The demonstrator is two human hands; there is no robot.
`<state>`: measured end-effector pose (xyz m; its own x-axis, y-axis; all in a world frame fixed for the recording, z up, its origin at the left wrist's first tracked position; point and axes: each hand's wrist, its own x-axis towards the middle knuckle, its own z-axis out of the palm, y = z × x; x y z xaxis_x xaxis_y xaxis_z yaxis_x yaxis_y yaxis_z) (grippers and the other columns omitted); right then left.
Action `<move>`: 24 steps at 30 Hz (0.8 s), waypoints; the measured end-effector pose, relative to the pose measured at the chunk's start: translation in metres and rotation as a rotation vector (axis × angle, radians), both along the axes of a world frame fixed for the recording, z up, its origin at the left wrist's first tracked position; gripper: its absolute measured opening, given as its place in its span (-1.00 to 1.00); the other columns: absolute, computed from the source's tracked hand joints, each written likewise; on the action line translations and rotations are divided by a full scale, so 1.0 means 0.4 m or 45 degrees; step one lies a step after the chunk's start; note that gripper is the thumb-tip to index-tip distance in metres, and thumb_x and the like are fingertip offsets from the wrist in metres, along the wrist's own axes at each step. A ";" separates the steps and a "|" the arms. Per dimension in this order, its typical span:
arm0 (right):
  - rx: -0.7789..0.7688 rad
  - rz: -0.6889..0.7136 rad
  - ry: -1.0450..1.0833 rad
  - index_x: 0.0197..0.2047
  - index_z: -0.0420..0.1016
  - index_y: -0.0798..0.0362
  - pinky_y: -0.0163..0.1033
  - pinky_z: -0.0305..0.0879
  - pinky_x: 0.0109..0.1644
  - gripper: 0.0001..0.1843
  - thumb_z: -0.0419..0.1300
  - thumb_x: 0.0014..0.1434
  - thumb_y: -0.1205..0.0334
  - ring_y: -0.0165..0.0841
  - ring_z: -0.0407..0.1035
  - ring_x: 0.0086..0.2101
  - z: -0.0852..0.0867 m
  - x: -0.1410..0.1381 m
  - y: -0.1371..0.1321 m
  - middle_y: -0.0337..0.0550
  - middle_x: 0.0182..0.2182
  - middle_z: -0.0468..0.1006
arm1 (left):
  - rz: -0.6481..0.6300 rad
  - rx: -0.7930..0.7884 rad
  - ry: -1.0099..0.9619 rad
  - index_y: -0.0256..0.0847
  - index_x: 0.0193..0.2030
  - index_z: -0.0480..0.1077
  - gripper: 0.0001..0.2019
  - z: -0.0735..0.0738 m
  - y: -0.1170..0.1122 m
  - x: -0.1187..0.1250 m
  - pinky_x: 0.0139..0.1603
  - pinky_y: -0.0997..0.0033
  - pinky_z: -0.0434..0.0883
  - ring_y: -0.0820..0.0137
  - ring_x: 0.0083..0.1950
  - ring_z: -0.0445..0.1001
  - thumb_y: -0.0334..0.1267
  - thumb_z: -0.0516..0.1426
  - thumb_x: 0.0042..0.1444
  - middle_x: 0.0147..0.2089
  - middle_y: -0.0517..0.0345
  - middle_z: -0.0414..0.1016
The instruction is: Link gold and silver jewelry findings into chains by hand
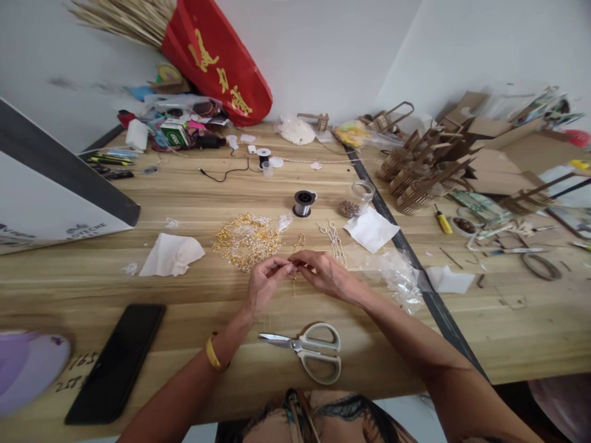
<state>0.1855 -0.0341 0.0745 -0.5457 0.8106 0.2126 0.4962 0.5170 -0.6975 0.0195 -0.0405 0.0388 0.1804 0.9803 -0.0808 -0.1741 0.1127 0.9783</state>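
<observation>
Left hand (263,284) and right hand (324,274) meet fingertip to fingertip near the middle of the tabletop (194,203). Both are closed in a fine pinch on one thin gold strand (293,285).

The strand is slender and pale gold. Its long axis runs from the pinch towards the near edge, free end pointing at the person. Finer detail cannot be made out.

A pile of gold findings (247,241) lies just beyond the hands. The scissors (308,351) lie by the near edge, blades pointing left.

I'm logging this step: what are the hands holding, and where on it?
The left hand and right hand pinch a thin gold strand by its upper end, fingertips meeting.
</observation>
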 end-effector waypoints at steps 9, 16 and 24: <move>-0.108 -0.048 0.100 -0.26 0.47 0.12 -0.38 0.26 -0.29 -0.86 0.10 0.15 0.43 -0.44 0.40 -0.37 -0.044 -0.011 0.035 -0.18 -0.36 0.54 | 0.115 0.017 -0.006 -0.28 -0.41 0.45 -0.86 -0.021 0.013 -0.015 -0.23 0.42 0.42 0.42 -0.35 0.50 -0.23 0.24 -0.06 -0.41 0.15 0.56; -0.119 -0.141 0.249 -0.29 0.47 0.14 -0.38 0.22 -0.32 -0.86 0.09 0.18 0.32 -0.44 0.35 -0.39 -0.124 -0.034 0.046 -0.16 -0.40 0.50 | 0.146 0.026 -0.047 -0.29 -0.35 0.45 -0.86 -0.044 0.022 -0.030 -0.18 0.40 0.42 0.43 -0.33 0.50 -0.25 0.22 -0.02 -0.38 0.12 0.56; -0.072 -0.221 0.329 -0.32 0.43 0.12 -0.35 0.18 -0.36 -0.86 0.08 0.19 0.25 -0.45 0.27 -0.43 -0.154 -0.040 0.039 -0.19 -0.44 0.42 | 0.181 -0.010 -0.020 -0.29 -0.34 0.44 -0.83 -0.056 0.033 -0.039 -0.16 0.36 0.43 0.40 -0.32 0.51 -0.24 0.23 -0.05 -0.38 0.11 0.56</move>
<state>0.1696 -0.0187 0.0129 -0.3316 0.9015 0.2781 0.3764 0.3968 -0.8372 0.0039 -0.0275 0.0163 0.0414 0.9954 -0.0867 -0.2041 0.0934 0.9745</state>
